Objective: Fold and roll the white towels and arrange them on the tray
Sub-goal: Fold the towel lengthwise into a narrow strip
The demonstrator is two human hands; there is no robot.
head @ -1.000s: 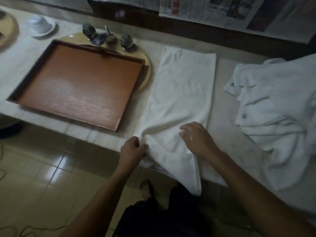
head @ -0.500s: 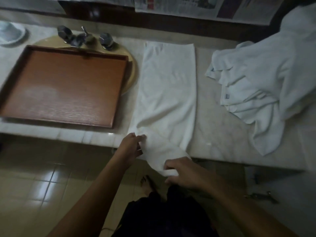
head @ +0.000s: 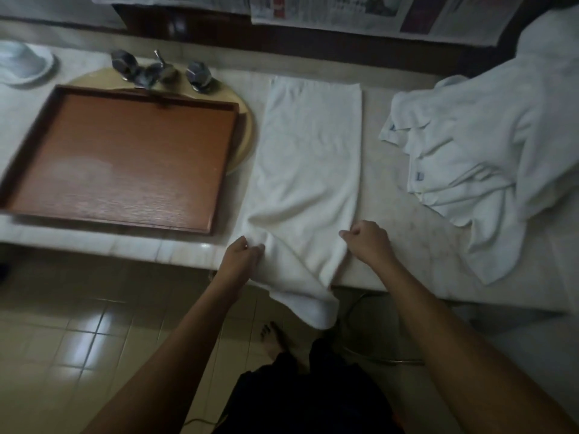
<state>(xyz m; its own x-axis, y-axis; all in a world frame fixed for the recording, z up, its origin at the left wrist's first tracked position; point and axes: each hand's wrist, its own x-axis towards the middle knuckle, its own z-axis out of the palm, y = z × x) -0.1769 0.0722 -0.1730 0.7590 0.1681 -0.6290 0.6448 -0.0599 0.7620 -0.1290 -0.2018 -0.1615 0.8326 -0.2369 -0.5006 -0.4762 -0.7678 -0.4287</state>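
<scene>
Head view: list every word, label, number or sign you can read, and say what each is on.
Nothing can be read.
Newspaper: headlines and columns of print, all too blurred to read.
Blue tag on a towel in the pile: too small to read.
Tray: no text seen.
Flat towel: no text seen.
</scene>
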